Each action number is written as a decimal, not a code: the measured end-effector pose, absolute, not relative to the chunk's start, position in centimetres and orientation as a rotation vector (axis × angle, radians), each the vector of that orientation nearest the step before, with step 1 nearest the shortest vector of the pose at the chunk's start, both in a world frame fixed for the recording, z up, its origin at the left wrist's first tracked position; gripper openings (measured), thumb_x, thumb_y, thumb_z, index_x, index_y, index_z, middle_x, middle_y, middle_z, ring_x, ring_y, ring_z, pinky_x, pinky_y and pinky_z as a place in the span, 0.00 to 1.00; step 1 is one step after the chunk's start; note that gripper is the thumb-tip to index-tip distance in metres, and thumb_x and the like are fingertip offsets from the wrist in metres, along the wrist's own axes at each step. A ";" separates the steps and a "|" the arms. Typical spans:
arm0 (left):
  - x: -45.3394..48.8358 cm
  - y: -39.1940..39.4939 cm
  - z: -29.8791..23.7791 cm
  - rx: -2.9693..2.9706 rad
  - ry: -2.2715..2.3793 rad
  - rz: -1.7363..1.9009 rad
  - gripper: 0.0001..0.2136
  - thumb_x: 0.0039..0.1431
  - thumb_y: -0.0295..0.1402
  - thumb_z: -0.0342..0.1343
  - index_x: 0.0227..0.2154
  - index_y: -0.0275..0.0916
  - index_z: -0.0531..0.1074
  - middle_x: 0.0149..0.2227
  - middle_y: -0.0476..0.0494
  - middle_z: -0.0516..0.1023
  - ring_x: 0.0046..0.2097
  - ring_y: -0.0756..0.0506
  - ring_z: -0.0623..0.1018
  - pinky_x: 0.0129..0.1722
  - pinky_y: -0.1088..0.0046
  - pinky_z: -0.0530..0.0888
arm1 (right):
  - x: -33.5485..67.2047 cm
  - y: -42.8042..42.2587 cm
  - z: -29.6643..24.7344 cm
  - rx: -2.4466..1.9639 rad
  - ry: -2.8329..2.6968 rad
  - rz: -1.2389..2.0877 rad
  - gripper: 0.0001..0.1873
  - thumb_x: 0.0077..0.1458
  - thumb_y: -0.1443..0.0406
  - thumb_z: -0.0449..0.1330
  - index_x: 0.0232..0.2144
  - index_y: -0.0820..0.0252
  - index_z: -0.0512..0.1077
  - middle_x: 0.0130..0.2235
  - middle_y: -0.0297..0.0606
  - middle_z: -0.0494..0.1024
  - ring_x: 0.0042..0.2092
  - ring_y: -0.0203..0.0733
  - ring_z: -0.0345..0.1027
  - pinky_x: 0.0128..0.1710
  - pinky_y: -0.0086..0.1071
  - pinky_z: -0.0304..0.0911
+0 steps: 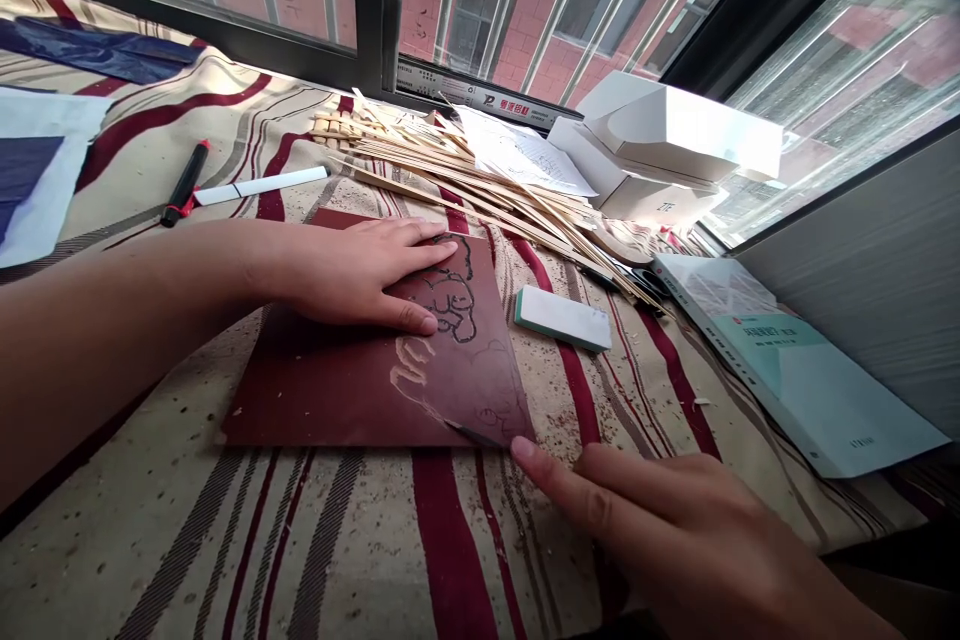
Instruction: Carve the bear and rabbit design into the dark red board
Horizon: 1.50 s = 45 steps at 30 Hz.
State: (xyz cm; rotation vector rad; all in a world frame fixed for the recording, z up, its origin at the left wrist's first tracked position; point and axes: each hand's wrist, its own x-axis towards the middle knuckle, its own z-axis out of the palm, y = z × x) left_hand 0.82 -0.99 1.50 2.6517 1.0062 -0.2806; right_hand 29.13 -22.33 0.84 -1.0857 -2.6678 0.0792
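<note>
Head view: the right hand [667, 525] has its fingers curled round a slim dark carving tool [480, 436], index finger extended, the tip at pale cut lines on a reddish-brown board [315, 390]. The left hand [352, 270] lies flat on that board, fingers spread, gripping nothing. Just beside the board sits a white-and-green block [562, 317]; beyond lie thin wooden sticks [480, 182], with a book [795, 360] farther right, all on striped cloth [367, 540].
</note>
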 end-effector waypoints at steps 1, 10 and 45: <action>0.8 -1.0 1.5 2.651 1.010 -0.284 0.51 0.68 0.65 0.52 0.84 0.44 0.44 0.85 0.39 0.36 0.84 0.28 0.42 0.82 0.49 0.47 | 28.9 -22.7 0.8 -1.101 -2.675 0.049 0.32 0.71 0.79 0.46 0.73 0.64 0.63 0.34 0.31 0.79 0.26 0.34 0.71 0.24 0.29 0.61; 1.0 -1.0 1.7 2.664 1.002 -0.316 0.51 0.69 0.64 0.52 0.84 0.42 0.42 0.85 0.37 0.35 0.84 0.30 0.41 0.82 0.51 0.46 | 27.5 -23.4 0.8 -1.120 -2.769 -0.180 0.27 0.75 0.76 0.46 0.71 0.72 0.67 0.33 0.32 0.79 0.23 0.33 0.72 0.20 0.31 0.62; 1.1 -1.2 1.9 2.650 1.011 -0.290 0.50 0.69 0.62 0.53 0.84 0.40 0.44 0.85 0.35 0.36 0.84 0.29 0.42 0.82 0.49 0.48 | 27.1 -23.8 0.3 -1.143 -2.751 -0.173 0.28 0.75 0.76 0.45 0.72 0.74 0.66 0.38 0.37 0.82 0.26 0.34 0.73 0.23 0.30 0.65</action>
